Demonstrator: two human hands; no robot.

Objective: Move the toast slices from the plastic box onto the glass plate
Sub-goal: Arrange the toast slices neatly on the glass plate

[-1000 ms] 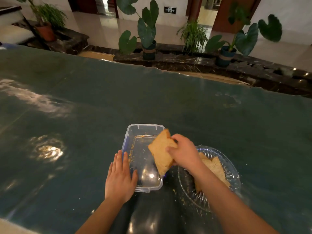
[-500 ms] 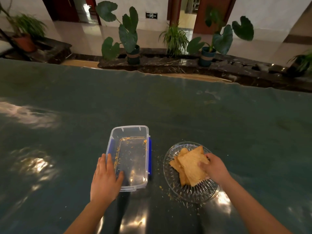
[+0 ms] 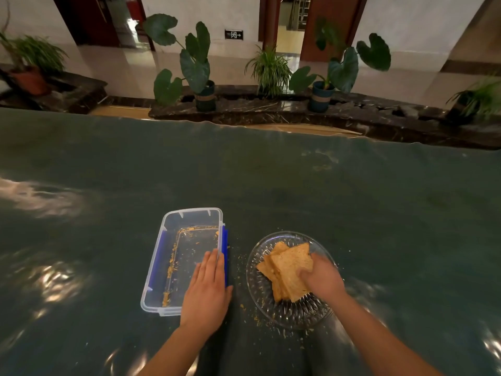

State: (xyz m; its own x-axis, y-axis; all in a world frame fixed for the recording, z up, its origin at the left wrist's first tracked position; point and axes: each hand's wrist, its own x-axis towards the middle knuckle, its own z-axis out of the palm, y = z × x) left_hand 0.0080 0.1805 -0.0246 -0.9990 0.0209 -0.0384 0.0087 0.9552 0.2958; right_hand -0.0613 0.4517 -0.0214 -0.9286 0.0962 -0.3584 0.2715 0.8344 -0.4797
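Toast (image 3: 288,270) lies stacked on the plate (image 3: 273,308), tilted toward its left half. Right hand (image 3: 322,279) rests on the stack's right edge, fingers curled onto the top slice; whether it pinches or only presses, I cannot tell. Left hand (image 3: 207,291) lies flat, fingers straight, over the near right corner of the box (image 3: 160,267), which holds only crumbs. Box and plate sit side by side near the table's (image 3: 271,185) near edge, crumbs between them.
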